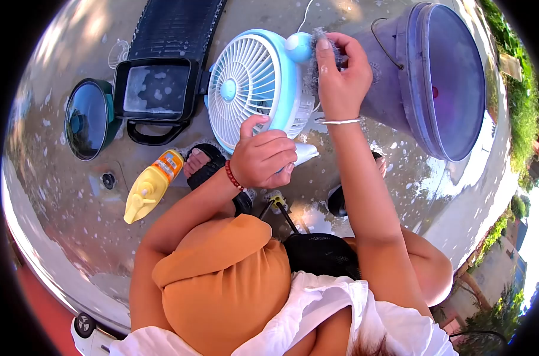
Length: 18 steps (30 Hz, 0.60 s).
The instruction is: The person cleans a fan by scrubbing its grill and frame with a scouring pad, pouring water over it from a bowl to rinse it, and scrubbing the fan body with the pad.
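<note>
A small light-blue and white fan (244, 89) with a round grille is tilted in front of me. My left hand (264, 155) is closed around its near edge, the thumb lying against the grille's rim. In my right hand (345, 80) is a grey mesh scrubber (311, 76), pinched between thumb and fingers. The scrubber touches the round blue knob (298, 47) at the fan's far side. Part of the scrubber is hidden behind my fingers. The fan's back and base are only partly visible.
A purple bucket (391, 89) with a wire handle stands close to my right hand. To the left are a black pan (183, 110), a glass lid (85, 121) and a yellow bottle (153, 185). The concrete floor (61, 196) is wet and soapy. A white cord (305, 16) trails away behind the fan.
</note>
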Motion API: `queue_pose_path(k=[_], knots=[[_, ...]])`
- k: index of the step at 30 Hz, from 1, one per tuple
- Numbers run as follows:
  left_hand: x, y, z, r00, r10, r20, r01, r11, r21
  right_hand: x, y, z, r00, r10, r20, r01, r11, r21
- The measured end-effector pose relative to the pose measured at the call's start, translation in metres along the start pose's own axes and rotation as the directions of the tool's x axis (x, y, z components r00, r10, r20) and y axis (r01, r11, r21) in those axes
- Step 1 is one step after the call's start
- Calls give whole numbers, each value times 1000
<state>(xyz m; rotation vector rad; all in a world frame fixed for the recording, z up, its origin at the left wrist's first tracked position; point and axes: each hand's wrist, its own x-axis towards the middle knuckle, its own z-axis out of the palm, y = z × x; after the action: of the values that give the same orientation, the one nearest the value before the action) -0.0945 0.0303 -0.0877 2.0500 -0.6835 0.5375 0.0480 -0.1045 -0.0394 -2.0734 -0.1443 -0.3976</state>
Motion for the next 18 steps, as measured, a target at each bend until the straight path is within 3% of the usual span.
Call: queue_pose_path(k=[1,3,4,6,7,9,11,14,16,18], knots=[[1,0,-1,1000,-6,-1,6,1000,9,2,7,12,1000,-13,4,13,998,69],[5,0,-1,1000,-6,-10,7,1000,23,5,41,24,981,166,-98,-162,986,49],[9,-1,0,1000,-9,-18,9,1000,12,8,51,25,983,155,-96,-150,987,54],[11,-1,2,1000,-5,-15,5,1000,-1,15,57,21,872,482,-91,-469,873,130],[11,-3,2,1000,-7,-17,7,1000,-1,17,54,24,872,481,-89,-469,874,128],[6,-2,3,1000,-15,-19,15,1000,-13,20,40,26,963,267,-31,-266,964,26],[2,0,1,1000,-17,-9,17,1000,-2,21,1,29,992,111,62,-115,992,50],[3,-1,-2,999,-36,-25,36,999,8,18,36,37,995,76,59,-84,987,138],[8,-5,-1,997,-47,-57,48,999,7,29,82,32,903,427,45,-428,889,162],[10,-1,3,997,-51,-50,51,999,2,40,87,23,870,481,112,-493,839,231]])
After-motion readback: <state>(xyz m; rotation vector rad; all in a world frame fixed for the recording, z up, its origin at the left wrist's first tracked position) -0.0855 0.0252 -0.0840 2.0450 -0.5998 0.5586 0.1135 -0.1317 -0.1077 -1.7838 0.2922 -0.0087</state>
